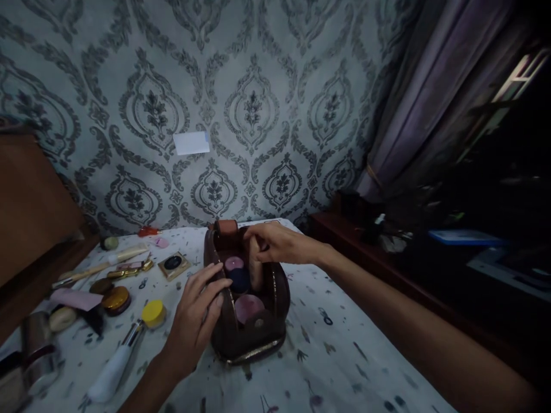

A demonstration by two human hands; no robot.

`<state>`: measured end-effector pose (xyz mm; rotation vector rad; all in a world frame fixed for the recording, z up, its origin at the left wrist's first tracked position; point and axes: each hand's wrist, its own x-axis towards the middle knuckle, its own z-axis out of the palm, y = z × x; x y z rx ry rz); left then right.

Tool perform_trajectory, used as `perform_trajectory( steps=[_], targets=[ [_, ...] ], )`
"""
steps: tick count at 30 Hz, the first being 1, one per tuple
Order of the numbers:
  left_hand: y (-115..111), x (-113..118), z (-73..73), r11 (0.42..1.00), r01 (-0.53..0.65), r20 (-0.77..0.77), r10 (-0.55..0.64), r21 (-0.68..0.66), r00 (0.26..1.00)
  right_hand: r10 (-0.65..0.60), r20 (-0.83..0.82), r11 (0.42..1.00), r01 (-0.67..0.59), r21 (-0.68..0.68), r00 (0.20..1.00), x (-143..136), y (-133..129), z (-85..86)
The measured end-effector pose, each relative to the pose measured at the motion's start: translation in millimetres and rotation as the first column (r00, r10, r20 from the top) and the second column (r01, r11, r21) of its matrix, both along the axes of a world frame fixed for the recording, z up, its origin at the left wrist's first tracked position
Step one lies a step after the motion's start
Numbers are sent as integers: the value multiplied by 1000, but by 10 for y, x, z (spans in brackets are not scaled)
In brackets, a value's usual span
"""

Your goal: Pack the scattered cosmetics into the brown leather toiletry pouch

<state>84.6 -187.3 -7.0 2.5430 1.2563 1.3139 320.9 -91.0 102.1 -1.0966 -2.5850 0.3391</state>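
Observation:
A dark brown zippered cosmetic bag stands unzipped on the patterned white cloth. Inside it sit a pink round item, a dark blue round item and a smaller pink round item. My left hand lies with its fingers apart over the bag's left rim. From the right, my right hand reaches into the bag's far part, its thumb and fingers closed on a tan, tube-shaped item held upright. The lower end of that item is in shadow.
Left of the bag lie a yellow-lidded jar, a white-handled brush, a square compact, an amber jar, a pink tube and several other cosmetics. A patterned wall rises behind; a purple curtain hangs at right.

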Motion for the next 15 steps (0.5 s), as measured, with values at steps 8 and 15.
perform_trajectory(
  steps=[8, 15],
  targets=[
    [9, -12, 3, 1000, 27, -3, -27, -7, 1000, -3, 84, 1000, 2, 13, 996, -60, 64, -159],
    [-1, -14, 4, 1000, 14, -9, -13, 10, 1000, -11, 119, 999, 15, -38, 993, -167, 142, -120]
  ],
)
